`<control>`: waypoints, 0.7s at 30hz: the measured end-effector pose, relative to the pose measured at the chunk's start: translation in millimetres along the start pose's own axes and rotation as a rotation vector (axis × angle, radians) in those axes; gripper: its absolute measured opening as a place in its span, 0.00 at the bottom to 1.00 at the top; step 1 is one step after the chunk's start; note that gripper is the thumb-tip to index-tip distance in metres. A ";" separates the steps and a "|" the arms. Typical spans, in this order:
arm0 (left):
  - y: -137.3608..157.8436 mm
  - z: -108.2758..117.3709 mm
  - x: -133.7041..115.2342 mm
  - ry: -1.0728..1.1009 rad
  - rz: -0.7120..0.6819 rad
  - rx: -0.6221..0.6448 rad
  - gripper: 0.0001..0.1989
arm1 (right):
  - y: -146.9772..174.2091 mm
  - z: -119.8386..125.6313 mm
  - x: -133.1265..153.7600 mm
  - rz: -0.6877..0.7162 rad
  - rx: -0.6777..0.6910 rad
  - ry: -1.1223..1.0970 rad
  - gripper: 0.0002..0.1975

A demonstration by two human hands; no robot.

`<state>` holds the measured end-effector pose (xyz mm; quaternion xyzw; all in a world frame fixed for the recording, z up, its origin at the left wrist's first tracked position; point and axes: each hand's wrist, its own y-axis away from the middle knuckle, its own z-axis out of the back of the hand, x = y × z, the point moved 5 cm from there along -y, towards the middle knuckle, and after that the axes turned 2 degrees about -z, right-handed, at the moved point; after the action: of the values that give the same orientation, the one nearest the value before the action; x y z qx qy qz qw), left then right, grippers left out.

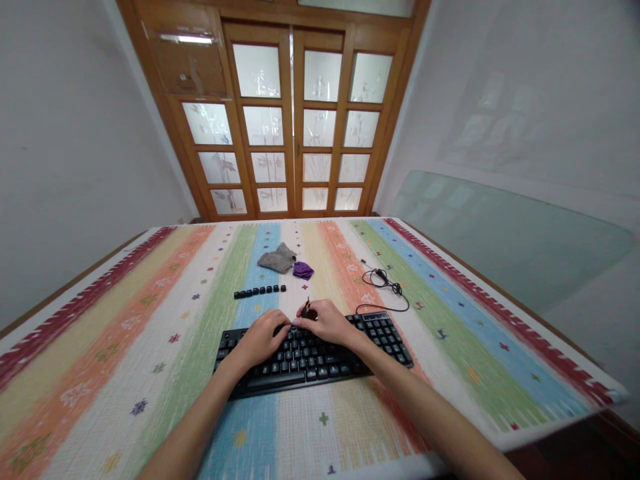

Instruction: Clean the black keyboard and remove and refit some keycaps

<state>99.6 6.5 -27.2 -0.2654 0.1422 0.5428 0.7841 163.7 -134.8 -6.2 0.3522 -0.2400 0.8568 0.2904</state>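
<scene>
A black keyboard (295, 365) lies on the cloth-covered table in front of me, slightly turned. My left hand (263, 337) rests on its upper left part, fingers curled over the back edge and thumb pointing right. At the upper middle of the keys, my right hand (327, 321) is closed round a small dark tool (305, 309), whose thin end sticks up above the fingers. Its lower end is hidden. The two hands nearly meet. Behind the keyboard, several loose black keycaps (262, 291) stand in a row.
A crumpled grey cloth (278, 259) and a purple cloth (303, 270) lie beyond the keycaps. The keyboard's black cable (385, 281) is coiled at the right. A striped tablecloth (175, 347) covers the table. Wooden glazed doors (293, 120) stand at the far end, with walls on both sides.
</scene>
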 end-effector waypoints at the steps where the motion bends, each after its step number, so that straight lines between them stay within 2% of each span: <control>1: 0.6 -0.3 0.5 -0.001 0.001 -0.005 0.11 | -1.1 -0.3 2.3 0.015 0.016 0.041 0.10; 7: 2.8 -1.4 0.7 -0.020 -0.006 -0.032 0.14 | -8.4 -1.6 11.8 0.064 0.107 0.213 0.11; 21: 3.2 -1.6 -0.4 -0.033 -0.014 -0.056 0.11 | -34.7 0.3 -9.5 -0.008 0.163 0.119 0.16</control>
<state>96.6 6.1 -29.1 -0.2790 0.1120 0.5453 0.7824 192.5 -113.3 -5.9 0.3243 -0.1505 0.8916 0.2778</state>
